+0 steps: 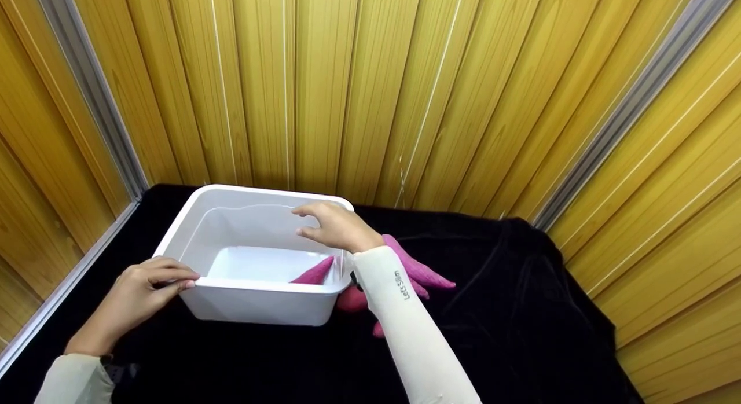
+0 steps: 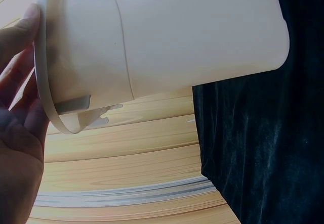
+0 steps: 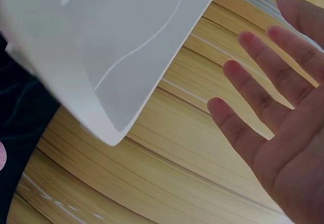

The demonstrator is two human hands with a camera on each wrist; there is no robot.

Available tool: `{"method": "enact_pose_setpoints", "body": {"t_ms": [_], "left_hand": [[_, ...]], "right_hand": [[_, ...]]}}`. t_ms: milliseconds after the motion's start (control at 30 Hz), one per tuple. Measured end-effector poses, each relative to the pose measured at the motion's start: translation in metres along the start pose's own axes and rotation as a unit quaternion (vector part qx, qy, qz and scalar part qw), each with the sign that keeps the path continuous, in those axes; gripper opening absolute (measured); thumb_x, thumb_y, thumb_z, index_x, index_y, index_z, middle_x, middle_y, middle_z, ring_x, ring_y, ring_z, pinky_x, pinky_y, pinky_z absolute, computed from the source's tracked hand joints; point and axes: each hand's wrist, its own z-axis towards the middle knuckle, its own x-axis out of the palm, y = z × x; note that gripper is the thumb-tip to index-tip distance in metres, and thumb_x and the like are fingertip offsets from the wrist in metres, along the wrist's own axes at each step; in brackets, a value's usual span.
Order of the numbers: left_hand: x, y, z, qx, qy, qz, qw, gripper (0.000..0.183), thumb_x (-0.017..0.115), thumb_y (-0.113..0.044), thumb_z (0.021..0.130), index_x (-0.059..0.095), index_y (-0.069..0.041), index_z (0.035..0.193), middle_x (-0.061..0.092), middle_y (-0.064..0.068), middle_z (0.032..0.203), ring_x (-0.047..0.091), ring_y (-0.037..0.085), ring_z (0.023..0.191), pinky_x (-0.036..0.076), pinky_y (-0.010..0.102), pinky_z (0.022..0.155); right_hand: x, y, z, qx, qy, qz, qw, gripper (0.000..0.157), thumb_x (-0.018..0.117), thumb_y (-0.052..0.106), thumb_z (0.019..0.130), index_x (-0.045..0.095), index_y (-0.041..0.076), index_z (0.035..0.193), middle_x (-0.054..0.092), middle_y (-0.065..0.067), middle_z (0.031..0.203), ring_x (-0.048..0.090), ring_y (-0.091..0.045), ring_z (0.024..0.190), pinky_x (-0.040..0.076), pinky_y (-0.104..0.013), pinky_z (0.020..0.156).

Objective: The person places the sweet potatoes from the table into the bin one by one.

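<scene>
1. So, left hand (image 1: 147,282) pinches the white bin (image 1: 260,305) by its rim, near-left corner.
2. Right hand (image 1: 336,226) spread, fingers apart, over the bin's right side.
3. Bin upright on black cloth (image 1: 521,305); pink tapered piece (image 1: 315,272) inside, right end.
4. More pink pieces (image 1: 421,269) outside, right of the bin, partly hidden by the right sleeve (image 1: 399,311).

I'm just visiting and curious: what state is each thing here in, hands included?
White bin: upright, uncovered
Left hand: gripping the bin's rim
Right hand: empty, fingers apart, over the bin
Black cloth: spread out, wrinkled
Pink piece inside: lying toward the bin's right end
Pink pieces outside: beside the bin, partly hidden
</scene>
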Motion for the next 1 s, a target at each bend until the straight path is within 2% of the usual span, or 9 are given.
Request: {"method": "enact_pose_setpoints", "body": {"t_ms": [167, 533, 1000], "left_hand": [[0.001, 0.001, -0.001, -0.007, 0.001, 0.007, 0.9999, 0.035, 0.08, 0.016, 0.061, 0.078, -0.014, 0.08, 0.07, -0.007, 0.08, 0.057, -0.009, 0.079, 0.042, 0.0, 0.074], [0.0, 0.001, -0.001, -0.003, 0.001, 0.005, 1.0, 0.035, 0.079, 0.017, 0.061, 0.078, -0.013, 0.08, 0.071, -0.005, 0.08, 0.058, -0.009, 0.079, 0.042, 0.0, 0.075], [-0.001, 0.003, -0.001, -0.001, 0.0, -0.001, 1.0, 0.036, 0.079, 0.018, 0.06, 0.078, -0.012, 0.08, 0.071, -0.004, 0.08, 0.057, -0.01, 0.08, 0.043, 0.0, 0.075]], "right_hand": [[-0.005, -0.005, -0.005, 0.006, -0.008, 0.0, 1.0, 0.042, 0.063, 0.024, 0.095, 0.056, 0.013, 0.135, 0.06, -0.001, 0.134, 0.052, -0.015, 0.128, 0.04, -0.03, 0.109], [-0.017, -0.026, -0.023, 0.056, -0.029, 0.01, 0.998, 0.046, 0.062, 0.03, 0.095, 0.052, 0.017, 0.139, 0.056, -0.001, 0.138, 0.045, -0.02, 0.133, 0.035, -0.038, 0.113], [-0.018, -0.07, -0.048, 0.062, -0.063, 0.034, 0.995, 0.047, 0.063, 0.023, 0.094, 0.053, 0.006, 0.136, 0.056, -0.011, 0.137, 0.048, -0.025, 0.131, 0.036, -0.039, 0.113]]}}
